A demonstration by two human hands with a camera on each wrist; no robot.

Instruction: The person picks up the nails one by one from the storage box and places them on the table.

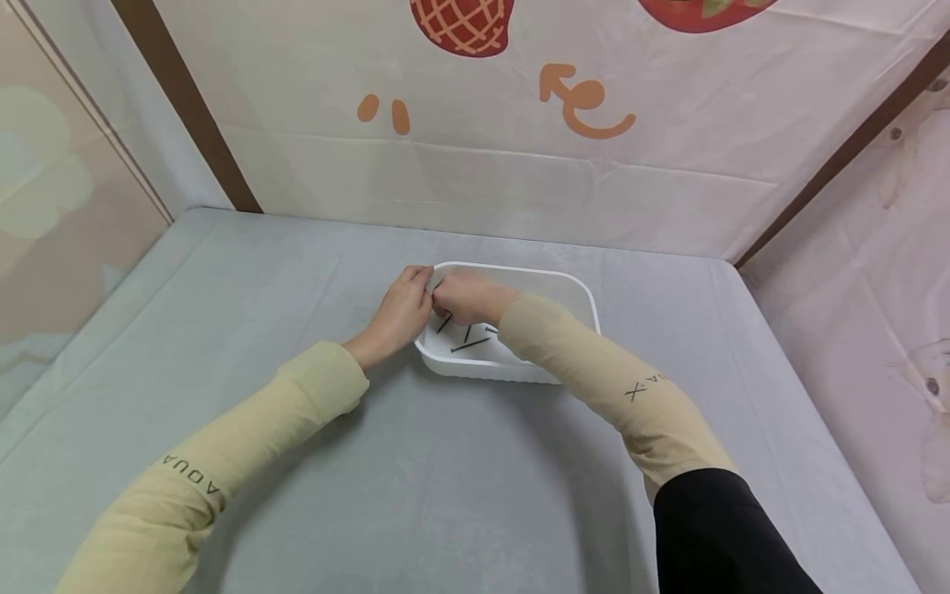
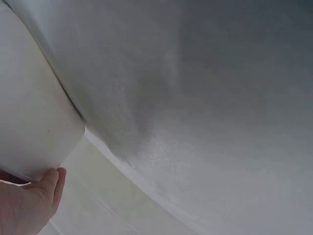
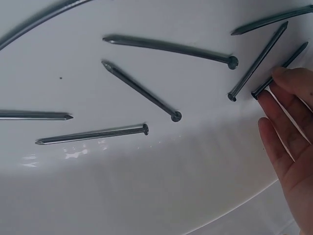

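Note:
A white plastic basin [image 1: 512,373] with rounded corners stands on the table, and several dark metal nails [image 1: 470,345] lie scattered on its floor. My left hand [image 1: 401,309] grips the basin's left rim; in the left wrist view its fingers lie against the outer wall [image 2: 34,107]. Inside the basin, near the left end, is my right hand [image 1: 471,299]. Close up in the right wrist view, its thumb and finger pinch one nail [image 3: 296,54] near the head. Other nails, such as one straight nail [image 3: 93,135], lie apart from the fingers.
Grey cloth covers the table [image 1: 445,478] around the basin. Behind the far edge hangs a pale printed curtain [image 1: 482,181], with more printed cloth [image 1: 891,289] on the right and a panel [image 1: 59,206] on the left.

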